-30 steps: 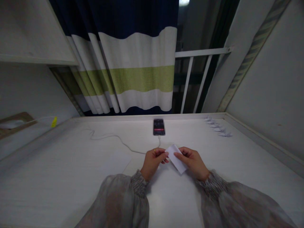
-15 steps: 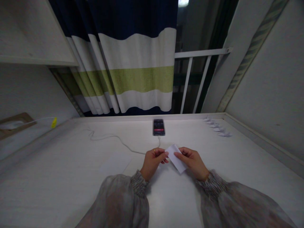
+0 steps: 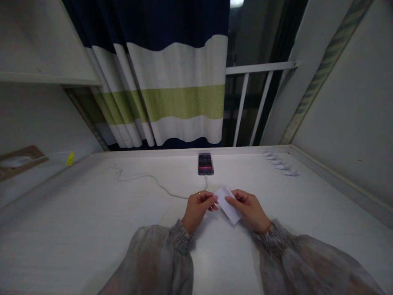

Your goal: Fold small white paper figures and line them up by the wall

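A small folded white paper (image 3: 229,205) is held just above the white table (image 3: 76,229), in the middle of the view. My left hand (image 3: 198,209) pinches its left edge with thumb and fingers; a ring shows on one finger. My right hand (image 3: 250,209) grips the paper's right side, thumb on top. Both wrists wear gathered grey sleeves.
A phone (image 3: 205,164) lies beyond my hands, with a white cable (image 3: 144,178) running left to a yellow-tagged plug (image 3: 70,158). Flat white sheets (image 3: 150,209) lie left of my hands. Several small folded paper pieces (image 3: 281,166) line the far right. A striped curtain (image 3: 178,90) and white railing (image 3: 260,67) stand behind.
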A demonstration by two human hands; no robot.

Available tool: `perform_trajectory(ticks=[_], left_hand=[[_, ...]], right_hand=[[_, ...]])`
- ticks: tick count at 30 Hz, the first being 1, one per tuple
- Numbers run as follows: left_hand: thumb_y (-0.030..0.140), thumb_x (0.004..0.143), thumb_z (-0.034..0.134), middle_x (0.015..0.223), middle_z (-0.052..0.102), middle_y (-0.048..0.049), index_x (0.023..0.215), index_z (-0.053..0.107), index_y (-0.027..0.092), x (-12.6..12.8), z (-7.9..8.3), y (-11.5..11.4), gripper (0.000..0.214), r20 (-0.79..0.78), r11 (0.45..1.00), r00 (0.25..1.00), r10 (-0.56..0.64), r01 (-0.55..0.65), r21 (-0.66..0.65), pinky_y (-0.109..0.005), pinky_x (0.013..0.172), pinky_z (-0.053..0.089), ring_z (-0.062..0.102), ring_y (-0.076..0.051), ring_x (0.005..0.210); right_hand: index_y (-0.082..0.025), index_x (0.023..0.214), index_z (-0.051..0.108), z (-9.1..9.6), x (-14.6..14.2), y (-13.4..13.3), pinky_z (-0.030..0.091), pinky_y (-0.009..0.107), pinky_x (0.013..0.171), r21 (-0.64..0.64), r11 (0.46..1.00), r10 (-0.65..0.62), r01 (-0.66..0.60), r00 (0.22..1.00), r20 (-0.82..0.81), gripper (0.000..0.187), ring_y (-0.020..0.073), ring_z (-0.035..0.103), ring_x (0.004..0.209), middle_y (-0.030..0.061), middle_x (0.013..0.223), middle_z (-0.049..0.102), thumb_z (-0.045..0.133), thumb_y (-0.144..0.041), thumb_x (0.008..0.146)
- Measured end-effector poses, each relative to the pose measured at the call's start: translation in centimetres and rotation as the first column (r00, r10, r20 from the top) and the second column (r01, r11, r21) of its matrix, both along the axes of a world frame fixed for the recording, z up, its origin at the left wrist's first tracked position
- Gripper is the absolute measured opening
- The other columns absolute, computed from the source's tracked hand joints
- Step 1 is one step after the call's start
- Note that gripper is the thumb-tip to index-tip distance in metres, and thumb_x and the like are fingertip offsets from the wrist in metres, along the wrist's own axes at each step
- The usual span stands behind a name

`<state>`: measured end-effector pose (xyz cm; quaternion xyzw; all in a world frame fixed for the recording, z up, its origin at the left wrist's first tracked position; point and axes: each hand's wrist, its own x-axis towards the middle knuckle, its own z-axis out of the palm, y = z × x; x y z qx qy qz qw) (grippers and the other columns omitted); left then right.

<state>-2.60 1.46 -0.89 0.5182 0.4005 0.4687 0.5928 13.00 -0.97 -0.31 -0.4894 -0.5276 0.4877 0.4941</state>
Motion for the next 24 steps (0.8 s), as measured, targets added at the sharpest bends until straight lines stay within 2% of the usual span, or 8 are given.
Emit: perform_trajectory(ticks=[18, 24], left_hand=[[0.033, 0.058, 0.067, 0.05, 0.059, 0.0001, 0.063, 0.06, 0.011, -0.05, 0.54, -0.24, 0.023, -0.009, 1.0, 1.0, 0.015, -0.015, -0.002, -0.019, 0.047, 0.039, 0.052, -0.008, 0.045], [0.032, 0.058, 0.067, 0.048, 0.058, 0.0005, 0.064, 0.061, 0.011, -0.12, 0.28, -0.29, 0.023, -0.039, 1.0, 0.999, 0.009, -0.009, -0.006, -0.019, 0.045, 0.037, 0.05, -0.008, 0.042]], right_hand=[[-0.013, 0.072, 0.062, 0.0, 0.05, -0.08, 0.036, 0.022, 0.048, -0.014, 1.0, 0.009, -0.009, 1.0, -0.013, 0.029, 0.0094, 0.049, 0.051, -0.0009, 0.06, 0.059, 0.063, -0.04, 0.063], [-0.015, 0.086, 0.064, 0.11, 0.13, 0.13, 0.038, 0.022, 0.049, -0.043, 0.998, 0.051, -0.053, 0.997, -0.055, 0.034, 0.0114, 0.053, 0.056, 0.0024, 0.072, 0.064, 0.062, -0.041, 0.064]])
